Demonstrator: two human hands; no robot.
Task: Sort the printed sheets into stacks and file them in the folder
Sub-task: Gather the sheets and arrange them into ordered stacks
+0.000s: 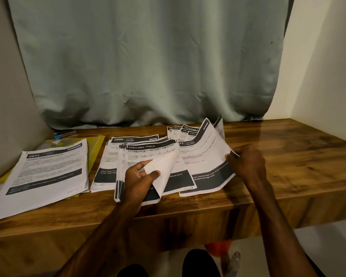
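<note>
Left hand point(141, 174), right hand point(246, 162) pinch sheets point(208, 156); one folder point(96, 148).

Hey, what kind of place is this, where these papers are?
Likely a home desk nook, though I can't be sure: a wooden table set into a corner between plain walls, a grey-green curtain hanging behind it, and printed sheets laid out in stacks.

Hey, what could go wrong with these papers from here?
The left hand bends a curled sheet; it may crease. The right hand pinches a lifted sheet overlapping the middle pile; pulling may drag and mix sheets. The left stack lies near the table edge; a nudge might drop it.
</note>
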